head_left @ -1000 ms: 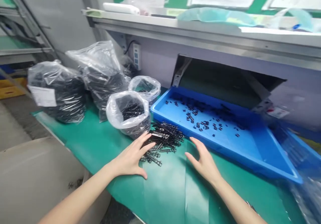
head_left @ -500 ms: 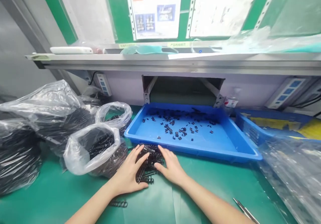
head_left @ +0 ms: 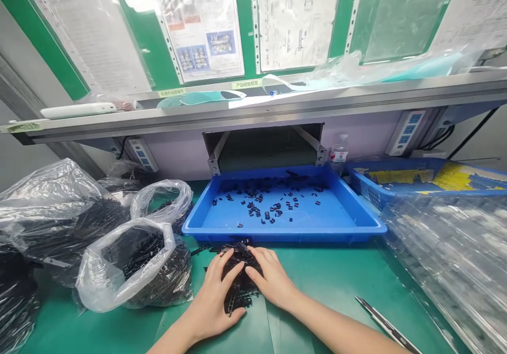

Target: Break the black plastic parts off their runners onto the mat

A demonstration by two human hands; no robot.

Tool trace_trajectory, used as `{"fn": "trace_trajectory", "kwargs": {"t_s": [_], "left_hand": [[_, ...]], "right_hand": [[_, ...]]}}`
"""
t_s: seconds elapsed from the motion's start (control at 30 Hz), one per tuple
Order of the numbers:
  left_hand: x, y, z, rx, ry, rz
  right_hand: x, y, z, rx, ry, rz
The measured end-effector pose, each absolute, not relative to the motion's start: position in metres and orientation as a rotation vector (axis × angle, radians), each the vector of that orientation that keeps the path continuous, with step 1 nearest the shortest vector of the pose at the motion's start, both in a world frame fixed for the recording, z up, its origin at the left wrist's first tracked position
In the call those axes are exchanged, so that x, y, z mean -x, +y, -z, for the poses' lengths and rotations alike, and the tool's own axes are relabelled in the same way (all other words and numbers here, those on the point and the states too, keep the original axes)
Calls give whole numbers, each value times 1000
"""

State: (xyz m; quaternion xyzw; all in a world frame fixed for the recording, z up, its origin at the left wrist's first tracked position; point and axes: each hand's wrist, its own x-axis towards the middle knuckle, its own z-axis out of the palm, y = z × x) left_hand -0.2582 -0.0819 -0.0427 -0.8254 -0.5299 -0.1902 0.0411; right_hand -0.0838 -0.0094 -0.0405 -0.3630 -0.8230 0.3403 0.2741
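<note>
A heap of black plastic strips [head_left: 242, 282] lies on the green mat, close to the front of the blue tray. My left hand [head_left: 216, 293] reaches over its left side, fingers and thumb spread and touching the strips. On the opposite side my right hand [head_left: 271, 280] rests against the heap with its fingers stretched out and thumb apart. Between them the hands cup the loose strips, and the fingers hide part of the heap. One strip [head_left: 199, 250] sticks out at the heap's upper left.
Small black pieces [head_left: 273, 211] are scattered in the blue tray [head_left: 285, 233]. Open plastic bags of black parts [head_left: 130, 275] stand at left. A utility knife [head_left: 386, 325] lies at right, near clear plastic trays [head_left: 455, 259] and a blue basket [head_left: 368, 185]. A shelf [head_left: 269, 113] spans the back.
The camera view has tilted and shifted, so the tray and bags appear farther left. Both hands stay around the heap with much the same spread fingers.
</note>
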Motion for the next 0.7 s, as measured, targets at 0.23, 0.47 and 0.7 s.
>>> {"fn": "trace_trajectory", "kwargs": {"t_s": [0.23,0.47,0.7], "left_hand": [[226,-87,46,2561,-1594,635],[190,-83,46,2585,-1574,628],[158,-63,49,2442,-1591,647]], "right_hand": [[48,-20,36,1002,-2233,-913],[17,-18,31,1037,-2254,-896],[-5,-1,27,1089,-2243,-902]]}}
